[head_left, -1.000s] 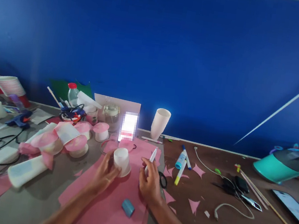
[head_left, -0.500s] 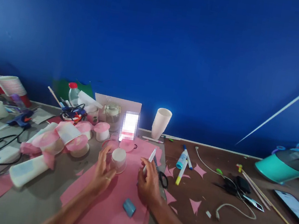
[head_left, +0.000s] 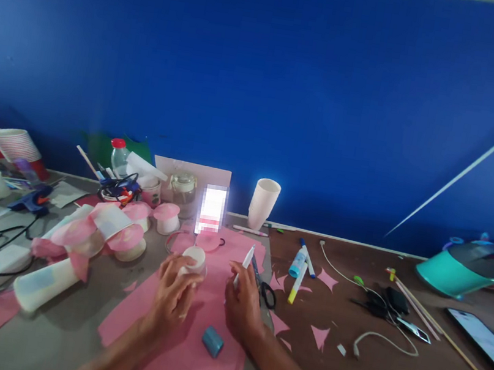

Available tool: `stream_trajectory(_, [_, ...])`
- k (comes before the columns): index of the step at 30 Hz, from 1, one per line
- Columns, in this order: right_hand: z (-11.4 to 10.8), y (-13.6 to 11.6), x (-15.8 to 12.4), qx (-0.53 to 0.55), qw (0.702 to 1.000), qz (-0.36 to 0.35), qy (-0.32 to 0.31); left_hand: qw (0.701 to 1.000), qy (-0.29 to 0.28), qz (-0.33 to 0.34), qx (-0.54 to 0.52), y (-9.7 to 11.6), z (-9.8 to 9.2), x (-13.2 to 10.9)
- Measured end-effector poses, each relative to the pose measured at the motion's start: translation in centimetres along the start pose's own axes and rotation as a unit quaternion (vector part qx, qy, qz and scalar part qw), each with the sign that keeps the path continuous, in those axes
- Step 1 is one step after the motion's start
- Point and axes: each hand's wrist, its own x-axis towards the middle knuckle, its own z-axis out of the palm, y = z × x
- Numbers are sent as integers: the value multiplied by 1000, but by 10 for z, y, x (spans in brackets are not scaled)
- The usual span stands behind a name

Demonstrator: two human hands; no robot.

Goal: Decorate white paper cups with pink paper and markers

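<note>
My left hand (head_left: 173, 296) is closed over a small white paper cup (head_left: 194, 259) that stands upside down on a pink paper sheet (head_left: 185, 349). My right hand (head_left: 242, 303) is closed around a white pen (head_left: 245, 262), its tip pointing up and away, just right of the cup. A blue cap (head_left: 212, 341) lies on the pink sheet between my forearms. Black-handled scissors (head_left: 265, 288) lie right beside my right hand.
A lit phone (head_left: 212, 209) stands behind the cup. Pink-topped cups (head_left: 120, 228) crowd the left. A white cup stack (head_left: 263, 203), markers (head_left: 300, 266), pink scraps (head_left: 319, 337), a cable (head_left: 379, 338), sticks (head_left: 434, 330) and a teal bowl (head_left: 451, 276) sit to the right.
My left hand lowered the cup from a tilted hold onto the pink sheet and now covers it from the side. My right hand with the pen shifted slightly nearer the cup.
</note>
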Motion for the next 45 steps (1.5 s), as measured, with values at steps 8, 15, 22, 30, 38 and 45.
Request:
stream_trajectory(8, [4,4,-2,-12,1000,-1,-3,985,-118,40,-115,7,6,-8])
stream_trajectory(15, [1,4,-2,-5,1000,-1,-15,944,-289,41,-152,12,6,-3])
stream_trajectory(22, [1,5,0,22,1000,-1,-1,903,-406,36,-136,17,3,-1])
stream_trajectory(30, [-1,9,1,30,999,16,12,927,-360,-43,-96,16,9,-5])
stream_trajectory(38, [-8,4,1,62,998,22,12,950,-293,-32,-106,9,9,-5])
stream_trajectory(45, [-7,1,1,58,998,32,9,950,-288,-34,-113,15,8,-3])
